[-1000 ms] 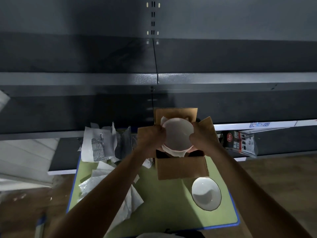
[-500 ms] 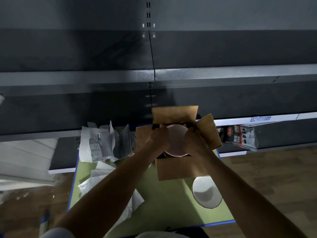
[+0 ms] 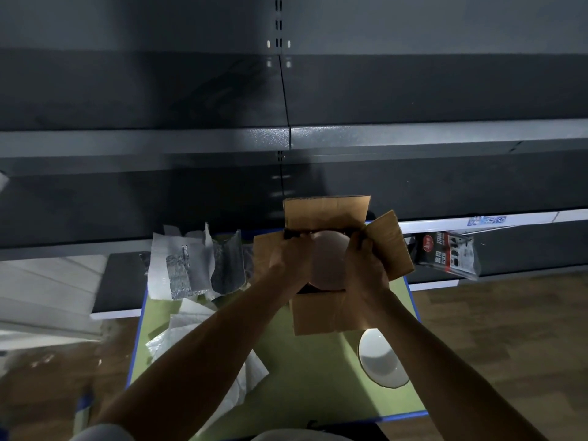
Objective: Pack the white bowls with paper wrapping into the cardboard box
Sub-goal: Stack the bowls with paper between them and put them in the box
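Note:
An open cardboard box stands on a small green table, its four flaps spread out. A white bowl sits low in the box's opening. My left hand grips the bowl's left rim and my right hand grips its right rim. Whatever lies under the bowl inside the box is hidden. A second white bowl rests bare on the table near the box's front right corner. Crumpled white and silvery wrapping paper is piled at the table's far left.
More white paper sheets lie along the table's left side under my left forearm. Dark metal shelving rises right behind the table. A packaged item hangs at the right on the shelf. Wood floor surrounds the table.
Both hands have lowered the bowl from above the box down into its opening. The bowl on the table and the paper have not moved.

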The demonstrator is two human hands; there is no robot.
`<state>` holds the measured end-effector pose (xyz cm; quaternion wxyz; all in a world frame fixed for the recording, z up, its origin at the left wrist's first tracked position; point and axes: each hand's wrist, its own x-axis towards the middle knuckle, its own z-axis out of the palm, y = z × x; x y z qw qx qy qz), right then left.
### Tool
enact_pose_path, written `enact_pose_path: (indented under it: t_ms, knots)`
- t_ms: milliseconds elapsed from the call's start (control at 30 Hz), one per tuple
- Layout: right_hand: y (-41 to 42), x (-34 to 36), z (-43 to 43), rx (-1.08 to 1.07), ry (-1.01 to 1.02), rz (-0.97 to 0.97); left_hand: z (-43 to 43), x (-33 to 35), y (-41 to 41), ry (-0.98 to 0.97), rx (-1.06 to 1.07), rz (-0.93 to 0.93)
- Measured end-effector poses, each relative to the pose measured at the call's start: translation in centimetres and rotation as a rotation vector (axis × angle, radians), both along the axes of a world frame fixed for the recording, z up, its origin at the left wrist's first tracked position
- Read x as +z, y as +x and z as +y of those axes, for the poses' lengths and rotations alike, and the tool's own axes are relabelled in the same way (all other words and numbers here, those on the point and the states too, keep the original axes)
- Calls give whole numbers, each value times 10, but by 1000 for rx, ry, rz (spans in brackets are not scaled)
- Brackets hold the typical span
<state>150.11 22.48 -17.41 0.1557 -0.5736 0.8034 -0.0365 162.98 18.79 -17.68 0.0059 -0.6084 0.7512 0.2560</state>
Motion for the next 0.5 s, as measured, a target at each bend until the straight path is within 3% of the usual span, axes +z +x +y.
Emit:
enact_pose_path:
  t_ms: [233, 400, 500]
  knots:
    - [-10, -12, 4, 139, -69, 113, 1, -15, 8, -122, -108, -66]
    - [-19, -6, 11, 219, -4, -10, 5, -10, 15, -127, -219, -77]
    - [-23, -9, 8, 332, 75, 61, -2, -11, 19, -171, -272, -154]
